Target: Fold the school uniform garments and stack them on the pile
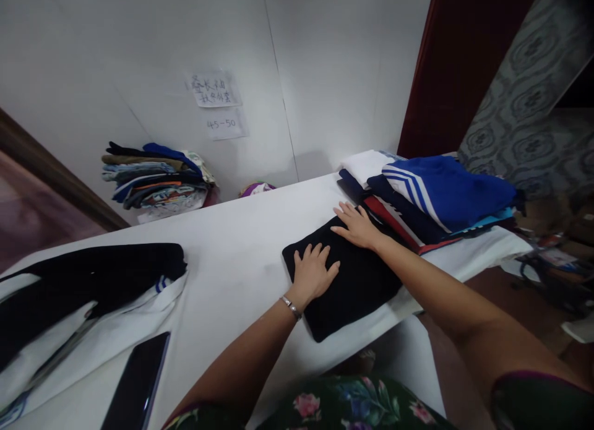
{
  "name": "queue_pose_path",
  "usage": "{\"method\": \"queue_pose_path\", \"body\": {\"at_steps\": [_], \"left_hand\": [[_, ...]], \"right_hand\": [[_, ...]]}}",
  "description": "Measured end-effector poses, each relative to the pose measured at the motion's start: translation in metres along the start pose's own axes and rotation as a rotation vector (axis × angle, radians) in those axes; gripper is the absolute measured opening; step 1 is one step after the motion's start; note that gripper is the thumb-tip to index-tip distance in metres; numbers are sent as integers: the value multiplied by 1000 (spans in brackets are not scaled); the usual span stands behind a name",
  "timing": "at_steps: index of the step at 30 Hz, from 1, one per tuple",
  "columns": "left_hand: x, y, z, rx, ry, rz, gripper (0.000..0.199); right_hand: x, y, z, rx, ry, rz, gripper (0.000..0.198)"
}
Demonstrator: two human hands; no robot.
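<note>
A black folded garment lies flat on the white-covered table. My left hand, with a silver bracelet at its wrist, rests palm down on the garment's left part, fingers spread. Near the garment's far edge lies my right hand, also flat with its fingers apart. Neither hand grips the cloth. Just right of my right hand sits a pile of folded clothes, among them a blue garment with white stripes and a red and grey one that the black garment partly meets.
At the left lie black and white garments, loosely spread. A dark phone is at the near left edge. Beyond the table's far edge stands a stack of folded clothes. Handwritten paper notes hang on the wall.
</note>
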State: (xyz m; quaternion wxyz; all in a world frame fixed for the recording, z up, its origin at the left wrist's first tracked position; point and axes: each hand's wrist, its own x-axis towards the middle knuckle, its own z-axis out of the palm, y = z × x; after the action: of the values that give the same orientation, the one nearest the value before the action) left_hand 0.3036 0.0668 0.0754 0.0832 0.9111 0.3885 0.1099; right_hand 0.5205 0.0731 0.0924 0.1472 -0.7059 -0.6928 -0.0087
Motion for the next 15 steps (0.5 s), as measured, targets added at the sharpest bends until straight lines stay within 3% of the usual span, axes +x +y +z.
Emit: {"method": "queue_pose_path", "body": {"at_steps": [2, 5, 9, 15], "left_hand": [[-2, 1, 0, -2, 0, -2, 57], [-6, 0, 1, -18, 17, 5, 58], [-7, -1, 3, -50, 31, 4, 58], [-9, -4, 9, -114, 112, 1, 53]], "right_hand": [[9, 6, 8, 38, -87, 10, 70], [13, 28, 29, 110, -254, 165, 70], [12, 49, 49, 154, -263, 190, 73], [15, 49, 49, 183, -259, 194, 75]]}}
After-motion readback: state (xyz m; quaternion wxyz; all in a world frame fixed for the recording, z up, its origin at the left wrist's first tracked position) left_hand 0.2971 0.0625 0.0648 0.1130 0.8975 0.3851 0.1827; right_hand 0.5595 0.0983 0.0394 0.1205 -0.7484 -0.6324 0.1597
